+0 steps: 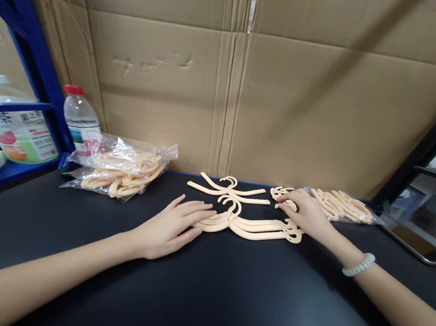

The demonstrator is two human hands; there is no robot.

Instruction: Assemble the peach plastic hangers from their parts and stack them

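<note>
The stack of cream hangers (pixel 251 226) lies flat on the desk (pixel 195 294), long axis running left to right between my hands. My left hand (pixel 173 226) rests open and flat, fingertips on the stack's left end — gripping nothing. My right hand (pixel 305 212) sits just beyond the stack's right end, fingers curled over a loose hanger hook (pixel 282 194) — whether it has hold I cannot tell. A single hanger (pixel 230 190) lies just behind the stack.

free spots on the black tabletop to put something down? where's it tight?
Free: the near half of the black tabletop, between both forearms. Also the patch between the bagged hangers and the left hand. Crowded: the back centre, where the left hand lies on the hanger stack, a single hanger lies behind it, and the right hand reaches the right pile.
</note>
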